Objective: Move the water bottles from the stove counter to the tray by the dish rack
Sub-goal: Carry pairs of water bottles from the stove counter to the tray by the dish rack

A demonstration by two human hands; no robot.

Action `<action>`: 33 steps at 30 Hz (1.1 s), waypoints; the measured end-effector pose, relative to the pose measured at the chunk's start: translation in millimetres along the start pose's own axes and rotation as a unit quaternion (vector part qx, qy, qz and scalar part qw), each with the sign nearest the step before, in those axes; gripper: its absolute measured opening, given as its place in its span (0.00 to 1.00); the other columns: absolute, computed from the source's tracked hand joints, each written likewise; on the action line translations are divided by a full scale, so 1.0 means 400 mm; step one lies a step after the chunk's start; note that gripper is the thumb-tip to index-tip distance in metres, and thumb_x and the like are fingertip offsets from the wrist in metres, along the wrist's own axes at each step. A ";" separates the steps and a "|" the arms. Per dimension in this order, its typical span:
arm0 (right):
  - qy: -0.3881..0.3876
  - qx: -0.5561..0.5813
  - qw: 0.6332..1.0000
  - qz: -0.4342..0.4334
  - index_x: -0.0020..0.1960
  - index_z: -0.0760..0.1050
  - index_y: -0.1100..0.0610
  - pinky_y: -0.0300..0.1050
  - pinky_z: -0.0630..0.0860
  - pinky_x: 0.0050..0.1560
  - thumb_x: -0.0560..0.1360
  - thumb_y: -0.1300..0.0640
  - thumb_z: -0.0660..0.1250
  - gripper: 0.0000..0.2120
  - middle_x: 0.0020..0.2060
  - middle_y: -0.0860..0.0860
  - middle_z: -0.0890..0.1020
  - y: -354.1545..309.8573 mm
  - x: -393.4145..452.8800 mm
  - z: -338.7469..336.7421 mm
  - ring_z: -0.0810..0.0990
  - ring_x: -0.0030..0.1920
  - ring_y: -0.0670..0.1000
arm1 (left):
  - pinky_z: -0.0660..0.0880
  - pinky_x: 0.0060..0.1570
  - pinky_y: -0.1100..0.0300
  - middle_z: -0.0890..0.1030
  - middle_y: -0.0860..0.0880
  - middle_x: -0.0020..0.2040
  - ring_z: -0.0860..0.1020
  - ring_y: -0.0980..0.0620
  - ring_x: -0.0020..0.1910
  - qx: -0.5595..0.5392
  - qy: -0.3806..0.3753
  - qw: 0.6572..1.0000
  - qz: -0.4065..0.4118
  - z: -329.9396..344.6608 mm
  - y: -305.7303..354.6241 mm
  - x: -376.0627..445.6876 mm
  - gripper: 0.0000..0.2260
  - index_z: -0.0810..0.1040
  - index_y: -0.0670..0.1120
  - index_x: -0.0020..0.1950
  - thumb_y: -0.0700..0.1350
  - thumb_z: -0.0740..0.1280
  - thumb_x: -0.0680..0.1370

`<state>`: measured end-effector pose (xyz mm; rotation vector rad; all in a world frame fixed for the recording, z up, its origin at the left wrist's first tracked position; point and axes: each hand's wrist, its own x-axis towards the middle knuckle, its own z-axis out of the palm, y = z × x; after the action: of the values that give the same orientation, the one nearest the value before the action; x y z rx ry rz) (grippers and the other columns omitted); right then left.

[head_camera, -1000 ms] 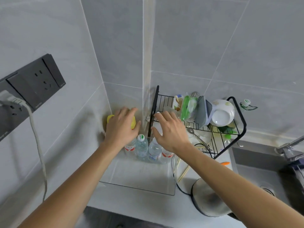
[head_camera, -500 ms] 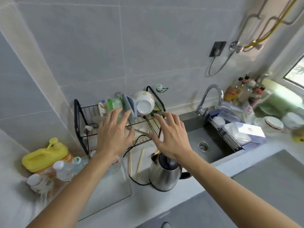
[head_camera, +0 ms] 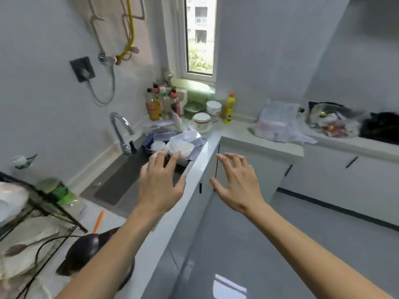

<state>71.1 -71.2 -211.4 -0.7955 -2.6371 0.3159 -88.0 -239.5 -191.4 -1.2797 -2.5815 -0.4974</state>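
My left hand (head_camera: pixel 160 184) hovers empty with spread fingers over the sink's right edge. My right hand (head_camera: pixel 236 183) is also empty with fingers spread, held in the air over the floor in front of the corner cabinet. The black wire dish rack (head_camera: pixel 41 199) shows at the far left edge with dishes in it. The tray and the water bottles are out of view. The stove counter (head_camera: pixel 336 140) runs along the right wall, carrying plastic bags (head_camera: pixel 280 121) and a black stove (head_camera: pixel 382 128); I cannot make out any water bottles there.
A steel sink (head_camera: pixel 121 182) with a faucet (head_camera: pixel 121 128) lies ahead left. A steel kettle (head_camera: pixel 90 253) stands near my left forearm. Sauce bottles (head_camera: pixel 162 102), bowls (head_camera: pixel 203 121) and a yellow bottle (head_camera: pixel 229 108) crowd the window corner. Grey floor (head_camera: pixel 259 244) opens to the right.
My view has swung right, from the tray and dish rack to the sink and stove counter. Both hands left the bottles in the tray and travel empty to the right.
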 end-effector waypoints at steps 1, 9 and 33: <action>0.008 -0.002 1.000 0.022 0.79 0.66 0.49 0.58 0.72 0.70 0.77 0.34 0.59 0.34 0.73 0.51 0.72 0.076 -0.007 -0.022 0.68 0.74 0.56 | 0.72 0.68 0.41 0.72 0.47 0.75 0.69 0.43 0.75 -0.009 -0.003 1.000 0.020 0.031 0.064 0.037 0.30 0.70 0.53 0.79 0.57 0.69 0.78; 0.040 -0.062 0.981 0.182 0.81 0.63 0.48 0.53 0.68 0.73 0.78 0.31 0.55 0.36 0.75 0.50 0.70 0.662 -0.138 -0.243 0.66 0.76 0.53 | 0.75 0.65 0.41 0.75 0.44 0.72 0.72 0.41 0.73 -0.084 -0.046 0.982 0.161 0.272 0.658 0.257 0.30 0.73 0.49 0.78 0.59 0.63 0.77; 0.135 -0.139 0.861 0.471 0.80 0.65 0.49 0.58 0.72 0.70 0.78 0.33 0.57 0.35 0.73 0.50 0.72 1.764 -0.170 -0.626 0.68 0.73 0.55 | 0.74 0.64 0.44 0.74 0.46 0.72 0.70 0.44 0.72 -0.211 -0.130 0.869 0.427 0.812 1.901 0.798 0.28 0.70 0.50 0.78 0.58 0.64 0.79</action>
<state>568.5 492.5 -224.1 -2.0310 -1.8595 0.0424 315.6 548.9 -228.3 -2.5723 -1.7899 -0.7399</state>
